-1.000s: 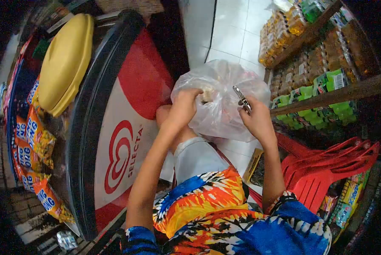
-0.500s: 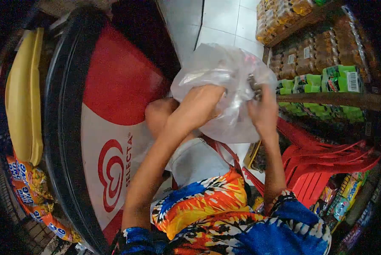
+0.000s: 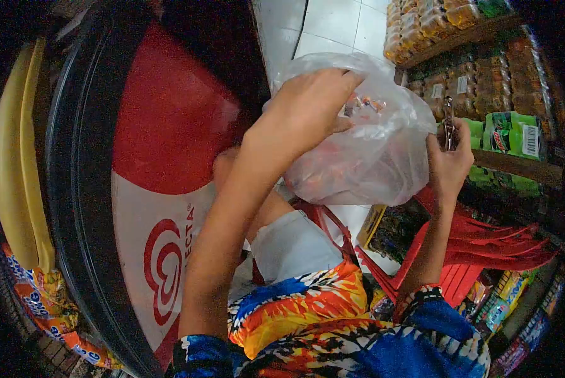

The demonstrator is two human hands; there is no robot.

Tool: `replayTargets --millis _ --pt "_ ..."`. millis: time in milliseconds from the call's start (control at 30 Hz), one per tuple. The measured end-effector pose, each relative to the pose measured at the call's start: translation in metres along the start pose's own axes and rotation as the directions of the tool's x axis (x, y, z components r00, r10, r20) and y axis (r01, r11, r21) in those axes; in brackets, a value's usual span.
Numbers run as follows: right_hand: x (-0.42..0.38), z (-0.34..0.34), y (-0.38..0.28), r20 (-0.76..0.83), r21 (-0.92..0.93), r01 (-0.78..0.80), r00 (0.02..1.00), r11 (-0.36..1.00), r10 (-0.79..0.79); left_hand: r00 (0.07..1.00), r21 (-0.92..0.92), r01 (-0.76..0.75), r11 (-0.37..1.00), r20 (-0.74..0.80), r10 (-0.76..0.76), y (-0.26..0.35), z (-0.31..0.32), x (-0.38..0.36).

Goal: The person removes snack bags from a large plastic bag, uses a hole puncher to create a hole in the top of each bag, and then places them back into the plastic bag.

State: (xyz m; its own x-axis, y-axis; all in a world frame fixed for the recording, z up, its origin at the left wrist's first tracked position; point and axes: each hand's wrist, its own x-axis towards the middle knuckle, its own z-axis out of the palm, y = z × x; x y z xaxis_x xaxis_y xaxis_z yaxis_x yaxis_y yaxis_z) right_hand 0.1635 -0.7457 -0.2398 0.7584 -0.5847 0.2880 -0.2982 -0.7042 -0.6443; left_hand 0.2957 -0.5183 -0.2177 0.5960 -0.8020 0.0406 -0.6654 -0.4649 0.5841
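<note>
A clear plastic bag [image 3: 383, 160] hangs in front of me above my lap, its mouth spread wide. Small colourful wrapped pieces [image 3: 365, 104] show inside it. My left hand [image 3: 304, 110] is on the bag's upper left rim, fingers curled over the edge and thumb lower down by the opening. On the other side my right hand [image 3: 452, 164] is closed around a slim, shiny metal tool [image 3: 449, 123] that points upward; its exact kind cannot be made out. The fingers of that hand are right at the bag's right edge.
A red and white Selecta freezer [image 3: 169, 138] with a black rim stands at my left. Stacked red plastic chairs [image 3: 478, 252] are at the right. Behind them, shelves hold green bottle packs [image 3: 512, 133] and amber bottle packs [image 3: 433, 19]. Orange snack packs [image 3: 36, 296] lie far left.
My right hand has moved right, away from the bag's middle, with the metal tool. My left hand has moved up to the rim. The bag is wider at its mouth and its contents now show.
</note>
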Motion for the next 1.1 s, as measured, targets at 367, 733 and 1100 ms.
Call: replayTargets --millis 367,733,1100 --pt "-0.011 -0.001 -0.009 -0.034 -0.014 0.103 0.994 0.995 -0.104 0.911 0.216 -0.214 0.953 -0.309 0.274 -0.005 0.013 -0.020" --pt "-0.026 -0.003 -0.028 0.474 0.274 -0.153 0.881 0.949 0.005 0.998 -0.142 -0.026 0.990 -0.059 0.018 0.002 0.012 -0.059" --pt "0.007 0.081 -0.030 0.583 -0.158 0.120 0.813 0.980 -0.006 0.857 -0.398 -0.009 0.917 0.470 0.212 0.121 0.212 -0.101"
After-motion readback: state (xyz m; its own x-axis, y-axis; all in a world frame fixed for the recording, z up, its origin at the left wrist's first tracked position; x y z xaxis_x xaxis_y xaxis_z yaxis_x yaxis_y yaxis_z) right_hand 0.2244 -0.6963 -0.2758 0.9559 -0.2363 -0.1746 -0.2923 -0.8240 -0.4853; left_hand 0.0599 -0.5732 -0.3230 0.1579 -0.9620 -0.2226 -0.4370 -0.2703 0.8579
